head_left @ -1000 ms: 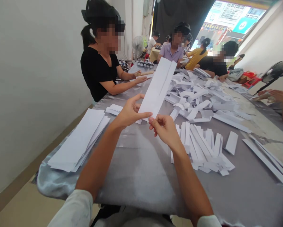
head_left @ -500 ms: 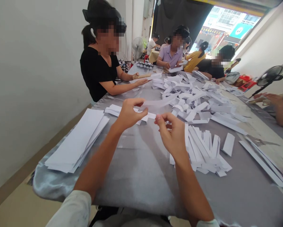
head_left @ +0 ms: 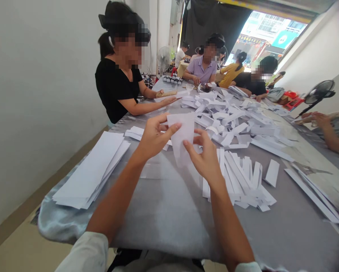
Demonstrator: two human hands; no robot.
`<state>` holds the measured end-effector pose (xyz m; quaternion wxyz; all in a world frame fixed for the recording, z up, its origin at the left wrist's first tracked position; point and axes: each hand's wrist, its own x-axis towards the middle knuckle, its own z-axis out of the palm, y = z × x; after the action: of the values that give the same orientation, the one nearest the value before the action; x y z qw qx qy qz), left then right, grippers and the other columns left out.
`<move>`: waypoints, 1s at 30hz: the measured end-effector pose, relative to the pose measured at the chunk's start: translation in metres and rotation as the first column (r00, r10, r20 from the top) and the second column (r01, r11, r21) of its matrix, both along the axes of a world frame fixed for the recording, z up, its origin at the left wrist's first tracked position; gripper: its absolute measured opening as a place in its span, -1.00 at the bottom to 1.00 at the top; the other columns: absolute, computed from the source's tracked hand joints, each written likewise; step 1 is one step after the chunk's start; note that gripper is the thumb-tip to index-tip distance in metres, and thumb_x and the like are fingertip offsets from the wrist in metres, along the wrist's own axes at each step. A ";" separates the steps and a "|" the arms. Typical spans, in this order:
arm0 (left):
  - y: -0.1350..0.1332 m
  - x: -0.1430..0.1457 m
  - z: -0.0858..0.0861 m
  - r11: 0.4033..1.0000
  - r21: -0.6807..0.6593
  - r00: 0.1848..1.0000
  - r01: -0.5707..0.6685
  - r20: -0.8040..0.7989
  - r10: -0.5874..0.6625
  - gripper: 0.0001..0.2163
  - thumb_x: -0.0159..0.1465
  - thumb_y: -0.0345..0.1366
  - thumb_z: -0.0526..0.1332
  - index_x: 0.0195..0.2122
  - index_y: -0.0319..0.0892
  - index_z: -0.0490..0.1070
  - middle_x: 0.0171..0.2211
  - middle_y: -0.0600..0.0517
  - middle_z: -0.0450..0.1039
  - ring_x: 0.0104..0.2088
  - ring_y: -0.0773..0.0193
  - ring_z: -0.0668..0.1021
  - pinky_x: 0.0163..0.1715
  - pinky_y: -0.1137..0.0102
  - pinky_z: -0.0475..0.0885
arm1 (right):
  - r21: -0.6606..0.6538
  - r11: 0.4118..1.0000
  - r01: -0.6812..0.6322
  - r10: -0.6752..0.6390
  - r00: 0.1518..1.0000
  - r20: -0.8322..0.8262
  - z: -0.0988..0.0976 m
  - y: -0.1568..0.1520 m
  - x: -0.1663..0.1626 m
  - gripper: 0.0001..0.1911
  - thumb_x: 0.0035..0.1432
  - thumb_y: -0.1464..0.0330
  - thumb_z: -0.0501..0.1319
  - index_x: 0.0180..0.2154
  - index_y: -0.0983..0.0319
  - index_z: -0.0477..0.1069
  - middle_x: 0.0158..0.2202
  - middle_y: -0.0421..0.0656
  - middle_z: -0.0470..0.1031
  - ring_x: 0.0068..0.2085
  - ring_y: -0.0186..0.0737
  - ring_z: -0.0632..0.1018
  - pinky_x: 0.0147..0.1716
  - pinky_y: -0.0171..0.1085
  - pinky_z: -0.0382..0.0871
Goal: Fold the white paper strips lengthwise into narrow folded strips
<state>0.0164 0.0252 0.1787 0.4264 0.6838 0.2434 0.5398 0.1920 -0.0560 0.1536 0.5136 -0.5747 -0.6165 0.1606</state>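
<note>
A sheet of white paper (head_left: 183, 141) is held upright between my two hands above the near part of the table. My left hand (head_left: 157, 136) pinches its left edge, thumb in front and fingers behind. On the lower right edge, my right hand (head_left: 205, 154) presses its thumb to the front, with its fingers behind the sheet. Left of my left arm lies a stack of long white paper sheets (head_left: 91, 166). Folded paper strips (head_left: 243, 177) lie in a pile to the right of my right hand. A few more folded strips (head_left: 133, 132) rest behind my left hand.
A large heap of folded white papers (head_left: 231, 117) covers the middle of the grey-clothed table (head_left: 158, 223). Across the left edge, a person in black (head_left: 118, 83) handles paper. Other people sit around the table. A black fan (head_left: 318, 94) stands at right.
The paper has swung from lying nearly flat, pointing away, to hanging upright facing me. My right hand has come onto its right edge; my left hand keeps its grip.
</note>
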 end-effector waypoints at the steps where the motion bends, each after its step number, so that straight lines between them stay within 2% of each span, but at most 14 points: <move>1: 0.001 0.000 -0.001 0.999 0.000 0.999 -0.045 0.027 0.045 -0.66 0.34 0.04 0.42 -0.13 -0.15 0.60 -0.13 -0.06 0.64 -0.21 0.10 0.68 -0.35 0.34 0.62 | -0.078 0.997 -0.031 0.030 1.000 -0.006 0.000 0.000 0.000 -0.67 0.40 0.10 0.30 0.02 0.17 0.52 -0.20 -0.07 0.65 -0.17 -0.04 0.64 -0.31 -0.19 0.45; 3: 0.006 0.000 -0.004 0.985 0.015 0.984 -0.173 0.045 0.172 -0.65 0.35 0.05 0.42 -0.13 -0.15 0.57 -0.14 -0.06 0.64 -0.20 0.11 0.69 -0.35 0.36 0.61 | -0.180 0.981 -0.068 0.073 0.997 0.020 0.001 0.000 0.000 -0.71 0.38 0.11 0.29 -0.26 0.19 0.52 -0.40 -0.16 0.56 -0.38 -0.17 0.54 -0.43 -0.24 0.32; 5: 0.013 0.000 -0.008 0.964 0.027 0.964 -0.265 0.048 0.263 -0.64 0.34 0.07 0.42 -0.15 -0.14 0.53 -0.18 -0.07 0.65 -0.19 0.09 0.70 -0.31 0.35 0.61 | -0.228 0.969 -0.097 0.111 0.993 0.046 0.001 0.000 -0.001 -0.69 0.37 0.14 0.28 -0.36 0.20 0.48 -0.49 -0.22 0.45 -0.47 -0.25 0.44 -0.46 -0.26 0.26; 7: 0.020 -0.001 -0.013 0.964 -0.007 0.962 -0.265 0.066 0.264 -0.62 0.32 0.08 0.43 -0.11 -0.13 0.51 -0.19 -0.08 0.66 -0.17 0.06 0.71 -0.26 0.30 0.63 | -0.266 0.954 -0.142 0.154 0.988 0.025 0.000 0.000 -0.001 -0.77 0.35 0.17 0.29 -0.29 0.19 0.48 -0.50 -0.26 0.42 -0.49 -0.27 0.42 -0.49 -0.27 0.25; 9: 0.025 -0.001 -0.016 0.974 -0.086 0.972 -0.209 0.093 0.217 -0.58 0.28 0.07 0.46 -0.05 -0.12 0.48 -0.17 -0.09 0.68 -0.20 0.04 0.73 -0.30 0.28 0.64 | -0.314 0.927 -0.206 0.204 0.978 -0.038 -0.002 -0.001 -0.001 -0.78 0.33 0.19 0.28 -0.11 0.18 0.47 -0.43 -0.27 0.45 -0.51 -0.27 0.46 -0.54 -0.29 0.28; 11: 0.028 -0.002 -0.017 0.974 -0.165 0.980 -0.154 0.098 0.172 -0.53 0.22 0.05 0.51 -0.01 -0.12 0.47 -0.15 -0.10 0.70 -0.28 0.05 0.73 -0.43 0.30 0.62 | -0.355 0.896 -0.267 0.249 0.964 -0.096 -0.004 -0.003 0.000 -0.63 0.33 0.18 0.28 0.10 0.15 0.40 -0.33 -0.27 0.49 -0.53 -0.28 0.50 -0.57 -0.30 0.34; 13: 0.028 -0.004 -0.016 0.969 -0.224 0.990 -0.104 0.070 0.123 -0.52 0.19 0.04 0.52 -0.01 -0.12 0.49 -0.15 -0.10 0.71 -0.33 0.06 0.72 -0.54 0.35 0.57 | -0.360 0.885 -0.296 0.265 0.955 -0.133 -0.004 -0.003 0.000 -0.50 0.34 0.15 0.29 0.23 0.11 0.31 -0.25 -0.25 0.52 -0.52 -0.28 0.55 -0.57 -0.29 0.42; 15: 0.025 -0.006 -0.013 0.963 -0.269 0.999 -0.037 0.028 0.046 -0.53 0.19 0.03 0.53 -0.02 -0.14 0.53 -0.16 -0.11 0.72 -0.34 0.05 0.73 -0.58 0.37 0.54 | -0.297 0.914 -0.276 0.233 0.957 -0.172 -0.002 -0.002 -0.001 -0.50 0.37 0.09 0.29 0.23 0.12 0.35 -0.23 -0.22 0.54 -0.47 -0.27 0.58 -0.52 -0.28 0.50; 18: 0.018 -0.007 -0.008 0.944 -0.317 0.995 0.089 -0.015 -0.099 -0.55 0.20 0.03 0.53 -0.03 -0.15 0.56 -0.18 -0.11 0.73 -0.30 0.01 0.75 -0.55 0.37 0.57 | -0.120 0.973 -0.196 0.152 0.940 -0.307 0.001 0.002 -0.004 -0.57 0.43 -0.03 0.22 0.08 0.15 0.47 -0.23 -0.15 0.58 -0.34 -0.22 0.63 -0.49 -0.31 0.55; 20: 0.012 -0.006 -0.005 0.932 -0.327 0.984 0.158 -0.023 -0.175 -0.55 0.21 0.03 0.53 -0.01 -0.14 0.58 -0.17 -0.12 0.73 -0.28 0.00 0.76 -0.53 0.36 0.59 | -0.040 0.984 -0.174 0.141 0.897 -0.419 0.002 0.005 -0.005 -0.55 0.47 -0.07 0.15 0.01 0.15 0.48 -0.24 -0.13 0.58 -0.29 -0.20 0.63 -0.53 -0.34 0.52; 22: 0.005 -0.003 -0.002 0.921 -0.329 0.974 0.208 -0.017 -0.226 -0.55 0.23 0.03 0.52 0.01 -0.15 0.60 -0.17 -0.12 0.74 -0.27 -0.01 0.76 -0.51 0.36 0.59 | -0.013 0.980 -0.198 0.165 0.849 -0.502 0.001 0.007 -0.005 -0.56 0.46 -0.09 0.16 0.01 0.12 0.47 -0.28 -0.16 0.57 -0.32 -0.20 0.62 -0.58 -0.35 0.46; 26: -0.006 0.005 0.000 0.904 -0.348 0.966 0.250 0.027 -0.256 -0.54 0.24 0.00 0.53 0.05 -0.17 0.62 -0.21 -0.12 0.74 -0.23 -0.02 0.77 -0.43 0.35 0.63 | 0.071 0.977 -0.199 0.203 0.790 -0.579 -0.004 0.009 -0.007 -0.59 0.42 -0.09 0.24 0.02 0.07 0.46 -0.19 -0.17 0.61 -0.32 -0.23 0.61 -0.50 -0.32 0.47; 30: -0.013 0.012 -0.001 0.912 -0.332 0.970 0.242 0.097 -0.222 -0.51 0.24 -0.02 0.54 0.08 -0.20 0.62 -0.17 -0.15 0.74 -0.22 0.00 0.77 -0.34 0.34 0.66 | 0.204 0.974 -0.100 0.197 0.818 -0.541 -0.006 0.011 -0.013 -0.64 0.43 -0.04 0.26 -0.02 0.08 0.53 -0.10 -0.15 0.63 -0.16 -0.18 0.63 -0.29 -0.27 0.53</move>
<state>0.0281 0.0121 0.1780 0.6061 0.6078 0.2380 0.4545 0.1786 -0.0446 0.1474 0.7029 -0.4080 -0.4940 0.3088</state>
